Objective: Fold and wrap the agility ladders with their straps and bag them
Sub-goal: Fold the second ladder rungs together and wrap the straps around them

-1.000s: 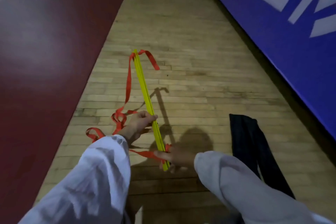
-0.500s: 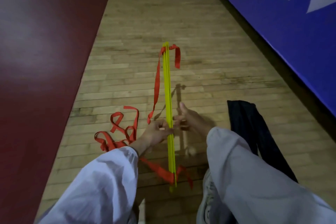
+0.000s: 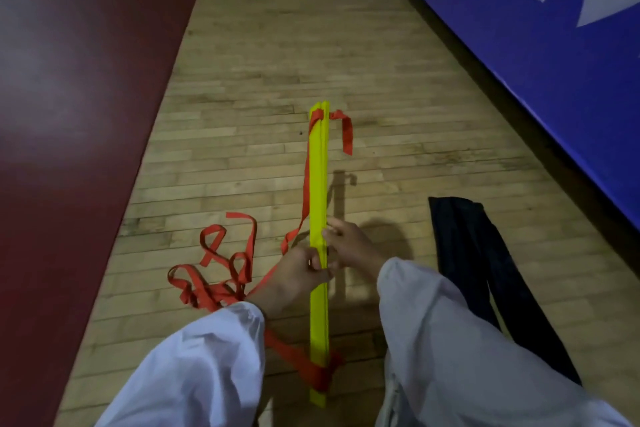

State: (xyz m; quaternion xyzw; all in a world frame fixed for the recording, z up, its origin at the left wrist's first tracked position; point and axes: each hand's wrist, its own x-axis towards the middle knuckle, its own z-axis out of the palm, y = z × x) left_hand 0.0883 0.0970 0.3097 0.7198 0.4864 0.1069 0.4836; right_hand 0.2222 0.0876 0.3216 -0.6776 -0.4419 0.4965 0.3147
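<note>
Wooden gym floor (image 3: 277, 45) between maroon mat (image 3: 69, 114) and blue banner (image 3: 519, 45).
Left hand (image 3: 298, 270) and right hand (image 3: 353, 246) clamp curled fingers mid-length on the yellow ladder bundle (image 3: 318, 177) stretched along the floor; red strap (image 3: 221, 274) trails left.

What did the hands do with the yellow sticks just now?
The right hand let go of the near end and moved up the yellow rungs to beside the left hand. The rungs swung straight. The left hand kept its grip; the black bag stayed.
</note>
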